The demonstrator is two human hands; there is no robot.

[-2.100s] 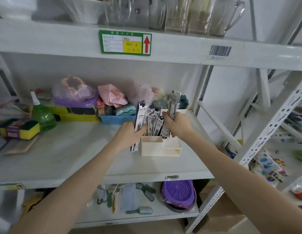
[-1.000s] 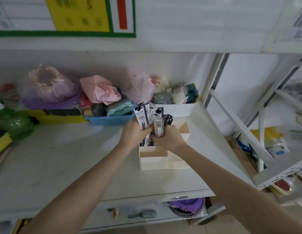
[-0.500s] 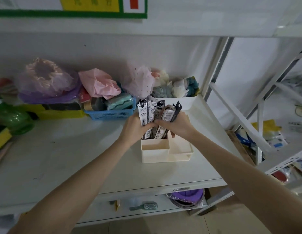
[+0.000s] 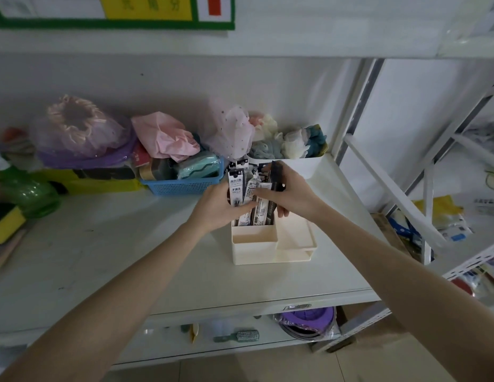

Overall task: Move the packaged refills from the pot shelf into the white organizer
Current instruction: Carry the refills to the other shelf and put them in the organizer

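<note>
Packaged refills (image 4: pixel 251 201) upright, long axis vertical, lower ends inside white organizer (image 4: pixel 267 244).

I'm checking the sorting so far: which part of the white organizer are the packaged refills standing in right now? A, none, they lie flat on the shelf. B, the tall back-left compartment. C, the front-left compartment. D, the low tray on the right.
B: the packaged refills stand upright in the white organizer's back-left compartment, held by both hands; the front-left compartment and right tray show nothing inside.
</note>
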